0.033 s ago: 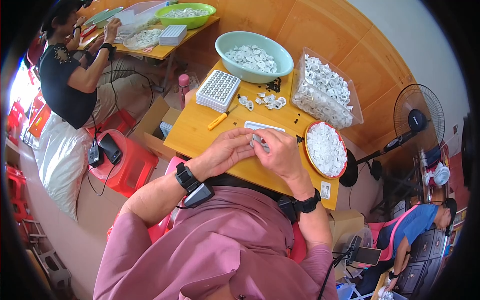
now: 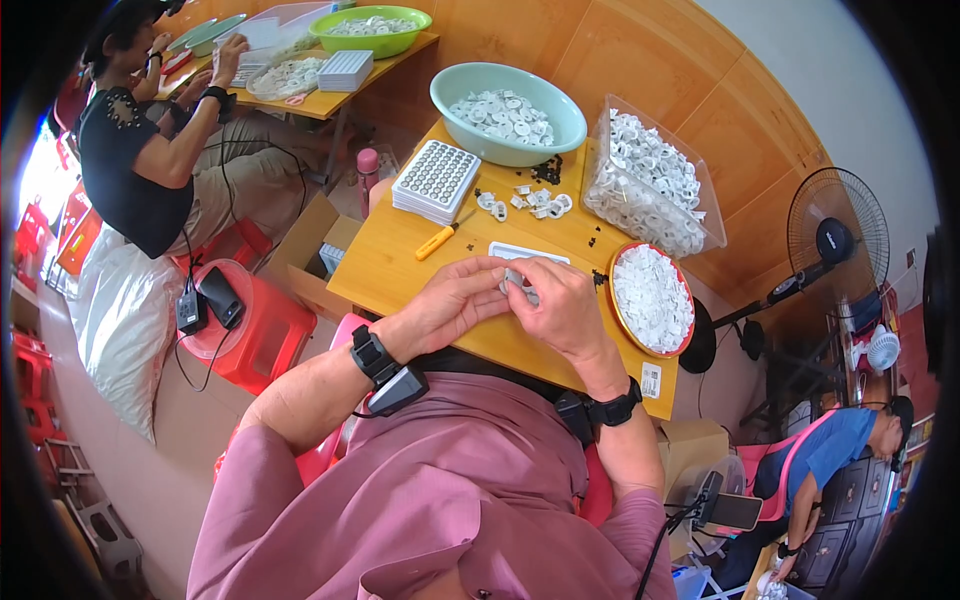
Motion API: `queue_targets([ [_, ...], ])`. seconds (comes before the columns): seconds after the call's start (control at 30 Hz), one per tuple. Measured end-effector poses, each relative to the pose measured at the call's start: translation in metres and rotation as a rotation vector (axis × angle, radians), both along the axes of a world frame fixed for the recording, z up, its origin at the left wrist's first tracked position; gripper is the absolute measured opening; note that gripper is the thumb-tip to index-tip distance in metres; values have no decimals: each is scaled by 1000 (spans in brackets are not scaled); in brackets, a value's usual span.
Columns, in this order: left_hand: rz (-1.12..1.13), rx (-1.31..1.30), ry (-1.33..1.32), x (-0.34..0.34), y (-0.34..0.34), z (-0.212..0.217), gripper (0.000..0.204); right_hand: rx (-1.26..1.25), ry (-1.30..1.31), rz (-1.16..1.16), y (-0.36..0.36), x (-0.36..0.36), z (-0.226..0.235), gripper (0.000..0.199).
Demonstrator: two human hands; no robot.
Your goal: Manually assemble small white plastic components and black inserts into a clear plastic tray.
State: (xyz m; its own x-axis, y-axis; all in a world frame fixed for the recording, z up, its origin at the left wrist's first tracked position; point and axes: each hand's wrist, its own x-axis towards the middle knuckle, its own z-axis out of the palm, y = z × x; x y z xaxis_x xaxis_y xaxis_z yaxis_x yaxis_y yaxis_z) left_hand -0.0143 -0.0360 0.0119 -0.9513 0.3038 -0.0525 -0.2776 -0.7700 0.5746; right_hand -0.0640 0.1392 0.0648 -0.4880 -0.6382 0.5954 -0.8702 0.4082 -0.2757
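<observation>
Over the near part of the wooden table (image 2: 390, 262), my left hand (image 2: 455, 300) and my right hand (image 2: 556, 303) meet. Between their fingertips they pinch a small white plastic part (image 2: 517, 284), mostly covered by the fingers. Just beyond my fingers lies a white tray (image 2: 528, 252), partly hidden by my hands. Loose white plastic pieces (image 2: 540, 205) and tiny black bits (image 2: 547, 170) are scattered farther back. An orange-handled screwdriver (image 2: 436, 243) rests left of my hands. To the right stands a red-rimmed round dish (image 2: 652, 300) heaped with small white pieces.
A pale green basin (image 2: 572, 125) and a clear bin (image 2: 712, 205), both holding white parts, stand at the back. Stacked trays (image 2: 436, 180) sit at the left. A red stool (image 2: 262, 335), a fan (image 2: 835, 240) and a co-worker (image 2: 140, 170) surround the table.
</observation>
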Motion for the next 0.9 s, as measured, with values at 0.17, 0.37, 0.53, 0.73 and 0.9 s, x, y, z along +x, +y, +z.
queue_targets([
  [0.17,-14,23,4,0,0,-1,30,21,39,19,1,0,2,14],
  [0.37,1,12,-1,2,2,-1,29,-21,119,40,-1,0,-2,10],
  [0.53,-8,33,19,3,1,-2,28,-25,170,34,-2,4,0,9],
  [0.73,29,61,20,1,4,-4,28,-51,139,18,-2,2,-7,15],
  [0.9,138,31,41,1,4,2,30,-153,-42,70,-4,-2,-5,22],
])
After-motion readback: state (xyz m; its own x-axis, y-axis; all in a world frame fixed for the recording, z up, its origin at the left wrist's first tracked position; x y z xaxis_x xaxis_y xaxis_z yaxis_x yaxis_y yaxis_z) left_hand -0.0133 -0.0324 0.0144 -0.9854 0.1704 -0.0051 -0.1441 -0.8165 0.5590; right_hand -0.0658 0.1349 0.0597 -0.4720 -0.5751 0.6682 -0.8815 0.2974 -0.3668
